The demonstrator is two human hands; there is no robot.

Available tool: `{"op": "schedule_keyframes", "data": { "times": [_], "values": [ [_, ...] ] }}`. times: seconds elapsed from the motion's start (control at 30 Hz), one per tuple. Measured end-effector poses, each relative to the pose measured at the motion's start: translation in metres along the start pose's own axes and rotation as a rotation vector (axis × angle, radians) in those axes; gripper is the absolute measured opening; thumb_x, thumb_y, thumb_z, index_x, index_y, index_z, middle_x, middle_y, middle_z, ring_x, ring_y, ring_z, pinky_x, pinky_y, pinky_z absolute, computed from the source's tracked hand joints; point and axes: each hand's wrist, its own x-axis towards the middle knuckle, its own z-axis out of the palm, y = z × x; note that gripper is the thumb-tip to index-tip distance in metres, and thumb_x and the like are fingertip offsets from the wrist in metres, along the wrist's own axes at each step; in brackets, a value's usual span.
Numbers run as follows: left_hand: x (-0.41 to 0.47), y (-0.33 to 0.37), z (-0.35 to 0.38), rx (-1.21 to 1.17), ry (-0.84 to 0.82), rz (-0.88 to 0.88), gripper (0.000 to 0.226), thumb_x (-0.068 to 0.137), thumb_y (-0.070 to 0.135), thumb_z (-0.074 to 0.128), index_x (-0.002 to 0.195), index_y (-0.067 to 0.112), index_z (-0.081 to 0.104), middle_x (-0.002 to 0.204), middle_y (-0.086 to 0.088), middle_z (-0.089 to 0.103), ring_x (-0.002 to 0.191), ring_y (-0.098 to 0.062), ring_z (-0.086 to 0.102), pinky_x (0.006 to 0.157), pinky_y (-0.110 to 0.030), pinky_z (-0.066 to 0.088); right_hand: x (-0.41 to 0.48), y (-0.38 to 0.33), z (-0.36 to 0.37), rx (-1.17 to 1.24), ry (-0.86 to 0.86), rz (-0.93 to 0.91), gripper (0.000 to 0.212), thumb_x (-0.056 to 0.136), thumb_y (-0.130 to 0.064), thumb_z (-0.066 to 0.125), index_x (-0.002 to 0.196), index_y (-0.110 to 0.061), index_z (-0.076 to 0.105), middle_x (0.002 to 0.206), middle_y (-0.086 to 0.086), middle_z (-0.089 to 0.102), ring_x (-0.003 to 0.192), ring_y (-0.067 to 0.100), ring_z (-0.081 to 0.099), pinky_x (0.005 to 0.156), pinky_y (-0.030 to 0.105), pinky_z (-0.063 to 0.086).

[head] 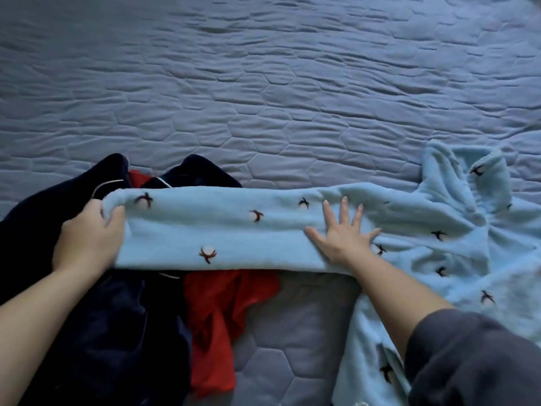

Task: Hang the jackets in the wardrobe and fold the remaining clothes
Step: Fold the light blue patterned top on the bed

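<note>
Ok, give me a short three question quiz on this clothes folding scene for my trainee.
1. True or false: the right grip presses flat, fingers spread, on the blue fleece.
2. What does the left grip hold? A a hanger; B the fleece's end; C a pillow.
3. Fill in the colour: the fleece's stretched part lies over a navy garment and a ____ one.
Key: 1 true; 2 B; 3 red, the red garment.
</note>
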Motion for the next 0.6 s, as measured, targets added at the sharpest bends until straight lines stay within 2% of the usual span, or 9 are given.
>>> {"op": "schedule_keyframes", "data": {
  "times": [0.07, 0.13, 0.23, 0.3, 0.37, 0.43, 0.5, 0.53, 0.6],
  "values": [
    [-0.003, -0.002, 0.008, 0.065, -0.086, 0.043, 0.052, 0.077, 0.06, 0.031, 0.072, 0.012, 0.05, 0.092, -0.027, 0.063, 0.087, -0.045, 0.057, 0.069, -0.041, 0.042, 0.008, 0.001, 0.008, -0.053, 0.048, -0.041, 0.087, 0.078, -0.084, 0.019, 0.148, -0.043, -0.014, 0.157, -0.003, -0.029, 0.143, 0.032, -0.025, 0.101, 0.078, 0.001],
    [0.001, 0.003, 0.01, 0.136, -0.092, 0.038, 0.055, 0.075, 0.068, 0.033, 0.075, 0.017, 0.053, 0.096, -0.024, 0.065, 0.09, -0.044, 0.058, 0.069, -0.039, 0.043, 0.012, 0.0, 0.013, -0.114, 0.08, -0.08, 0.088, 0.078, -0.084, 0.017, 0.148, -0.043, -0.015, 0.157, -0.003, -0.028, 0.144, 0.032, -0.024, 0.1, 0.078, 0.003],
    [0.006, 0.015, 0.017, 0.069, -0.043, -0.023, 0.059, 0.076, 0.065, 0.057, 0.103, 0.013, 0.055, 0.112, -0.022, 0.06, 0.102, -0.042, 0.057, 0.079, -0.044, 0.045, 0.012, -0.002, 0.026, -0.131, 0.122, -0.102, 0.087, 0.079, -0.082, 0.016, 0.149, -0.039, -0.014, 0.158, -0.001, -0.026, 0.144, 0.033, -0.023, 0.099, 0.077, 0.003],
    [0.011, 0.02, 0.018, -0.055, -0.119, -0.175, 0.073, 0.073, 0.054, 0.072, 0.123, 0.007, 0.048, 0.124, -0.021, 0.056, 0.112, -0.039, 0.055, 0.09, -0.044, 0.044, 0.008, -0.007, 0.029, -0.15, 0.088, -0.13, 0.085, 0.082, -0.079, 0.017, 0.15, -0.037, -0.012, 0.158, 0.0, -0.024, 0.145, 0.032, -0.022, 0.1, 0.077, 0.002],
    [0.014, 0.023, 0.014, -0.143, -0.221, -0.35, 0.08, 0.071, 0.042, 0.08, 0.13, -0.001, 0.046, 0.127, -0.024, 0.055, 0.112, -0.039, 0.055, 0.093, -0.043, 0.044, 0.005, -0.01, 0.023, -0.106, 0.016, -0.133, 0.082, 0.085, -0.077, 0.019, 0.151, -0.036, -0.01, 0.159, -0.001, -0.021, 0.146, 0.031, -0.019, 0.102, 0.075, 0.003],
    [0.015, 0.026, 0.004, -0.199, -0.329, -0.445, 0.07, 0.073, 0.03, 0.081, 0.123, -0.009, 0.051, 0.117, -0.027, 0.057, 0.097, -0.038, 0.059, 0.083, -0.041, 0.047, 0.0, -0.009, 0.009, 0.008, -0.031, -0.133, 0.077, 0.089, -0.072, 0.024, 0.151, -0.037, -0.003, 0.161, -0.002, -0.015, 0.147, 0.028, -0.013, 0.106, 0.071, 0.005],
    [0.01, 0.033, -0.006, -0.335, -0.401, -0.441, 0.046, 0.078, 0.018, 0.076, 0.112, -0.008, 0.058, 0.094, -0.022, 0.06, 0.075, -0.031, 0.057, 0.067, -0.036, 0.045, -0.012, -0.005, -0.004, 0.121, -0.042, -0.156, 0.07, 0.094, -0.064, 0.031, 0.152, -0.034, 0.007, 0.162, -0.001, -0.003, 0.149, 0.025, -0.004, 0.112, 0.064, 0.009],
    [0.007, 0.04, -0.012, -0.422, -0.403, -0.42, 0.038, 0.08, 0.014, 0.073, 0.111, -0.004, 0.061, 0.09, -0.019, 0.061, 0.073, -0.031, 0.057, 0.066, -0.035, 0.046, -0.02, -0.002, -0.009, 0.17, -0.045, -0.173, 0.068, 0.095, -0.059, 0.034, 0.152, -0.031, 0.012, 0.162, -0.001, 0.004, 0.149, 0.023, 0.002, 0.115, 0.059, 0.012],
    [-0.003, 0.06, -0.024, -0.549, -0.34, -0.345, 0.03, 0.082, 0.011, 0.067, 0.111, 0.003, 0.064, 0.098, -0.02, 0.066, 0.086, -0.036, 0.063, 0.079, -0.042, 0.052, -0.035, 0.006, -0.017, 0.318, -0.062, -0.196, 0.064, 0.097, -0.05, 0.042, 0.151, -0.023, 0.021, 0.159, 0.002, 0.02, 0.146, 0.02, 0.018, 0.116, 0.046, 0.02]
  ]
}}
